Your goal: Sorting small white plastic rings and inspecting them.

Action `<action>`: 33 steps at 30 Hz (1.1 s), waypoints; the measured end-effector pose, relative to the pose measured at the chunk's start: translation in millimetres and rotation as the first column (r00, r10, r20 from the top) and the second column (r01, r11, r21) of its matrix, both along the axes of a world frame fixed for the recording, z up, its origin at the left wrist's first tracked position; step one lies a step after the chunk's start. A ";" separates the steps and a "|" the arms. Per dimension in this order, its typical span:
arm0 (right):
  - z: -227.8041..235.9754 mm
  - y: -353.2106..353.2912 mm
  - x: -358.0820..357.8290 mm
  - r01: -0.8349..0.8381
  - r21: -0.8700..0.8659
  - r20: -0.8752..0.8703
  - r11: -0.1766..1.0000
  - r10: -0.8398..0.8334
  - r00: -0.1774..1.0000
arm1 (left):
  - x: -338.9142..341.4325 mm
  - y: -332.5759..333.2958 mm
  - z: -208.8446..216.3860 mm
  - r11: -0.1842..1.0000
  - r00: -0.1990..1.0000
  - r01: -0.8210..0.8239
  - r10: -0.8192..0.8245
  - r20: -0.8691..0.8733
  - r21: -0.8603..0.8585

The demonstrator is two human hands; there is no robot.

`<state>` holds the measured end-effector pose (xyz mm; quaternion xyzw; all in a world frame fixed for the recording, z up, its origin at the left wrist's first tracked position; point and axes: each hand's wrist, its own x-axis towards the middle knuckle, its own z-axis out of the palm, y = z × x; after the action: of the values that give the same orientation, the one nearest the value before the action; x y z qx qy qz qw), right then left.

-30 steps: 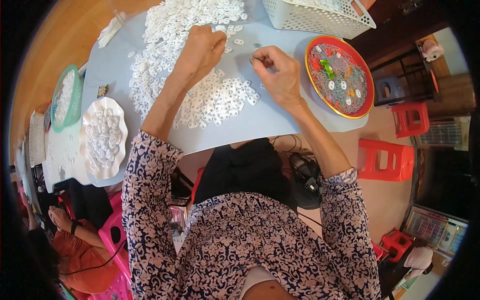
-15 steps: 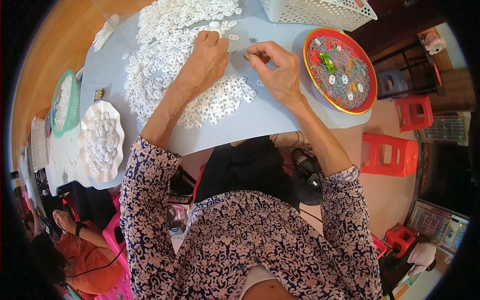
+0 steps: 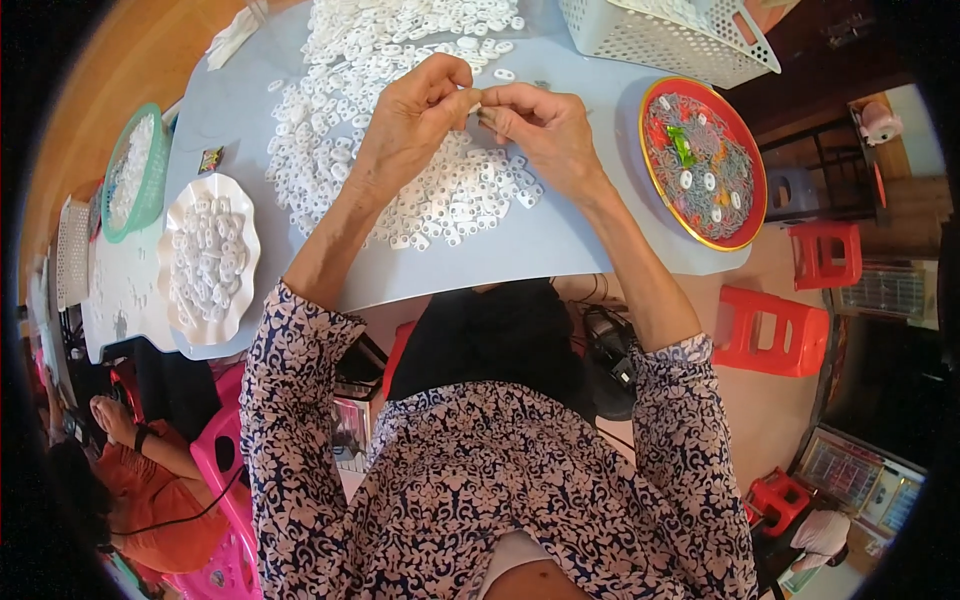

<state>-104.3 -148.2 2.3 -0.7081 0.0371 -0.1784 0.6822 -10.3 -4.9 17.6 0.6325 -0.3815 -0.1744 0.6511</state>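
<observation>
My left hand (image 3: 418, 112) and my right hand (image 3: 548, 128) meet fingertip to fingertip above a heap of small white plastic pieces (image 3: 450, 195), flat ovals with two holes each. Both hands are closed in a pinch. Whatever lies between the fingertips is too small and too covered to make out. A few loose white pieces (image 3: 504, 74) lie just beyond the fingers. To the right stands a red round tray (image 3: 752, 158) with a gold rim, holding many thin grey screw-like pieces (image 3: 725, 165), several white pieces and a green wrapper (image 3: 682, 146).
A scalloped white dish (image 3: 250, 225) of white pieces stands on the grey-blue table (image 3: 590, 235) at left, near a green basket (image 3: 150, 190). A white perforated basket (image 3: 640, 45) is at the far right. Red stools (image 3: 768, 332) stand on the floor; another person (image 3: 165, 500) sits at lower left.
My left hand has come up off the white heap, and my right hand has shifted left, so their fingertips now meet. The view has shifted slightly, moving the table contents in the picture.
</observation>
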 end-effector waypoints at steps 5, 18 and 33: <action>3.3 -0.3 0.0 -0.014 -0.006 -0.027 1.000 0.014 1.000 | 2.7 4.3 0.0 0.999 0.999 0.035 -0.035 -0.022 0.015; 0.8 1.3 0.7 0.070 0.034 0.045 0.997 -0.071 0.996 | -3.7 3.0 -3.6 0.999 0.994 0.033 -0.032 -0.105 0.003; 5.3 5.4 -0.2 0.119 0.023 0.066 0.993 -0.120 0.991 | 2.2 10.8 1.0 0.987 0.987 -0.128 0.117 0.108 0.097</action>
<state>-104.4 -142.7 7.6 -0.6915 0.0583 -0.2422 0.6780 -8.1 6.0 18.6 0.6958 -0.3651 -0.1211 0.6066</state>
